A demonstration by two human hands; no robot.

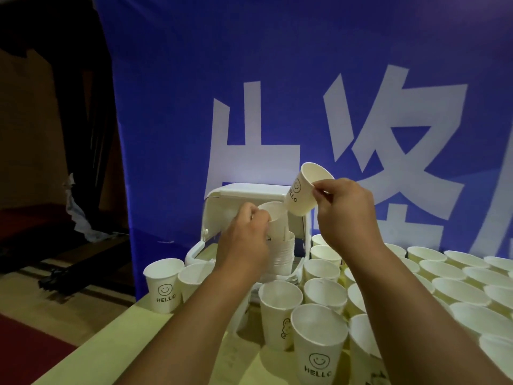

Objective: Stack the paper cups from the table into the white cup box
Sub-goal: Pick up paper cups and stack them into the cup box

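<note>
The right hand (344, 215) pinches a smiley-printed "HELLO" paper cup (301, 193) near its rim between thumb and fingers. It holds the cup tilted in the air just above the open white cup box (195, 252) at the far side of the table (133, 340). The left hand (244, 234) has its fingers curled round the top of the nested cup stack (283, 248) standing in the box. Loose paper cups (280, 315) crowd the table near and to the right, before a blue banner (277, 79).
</note>
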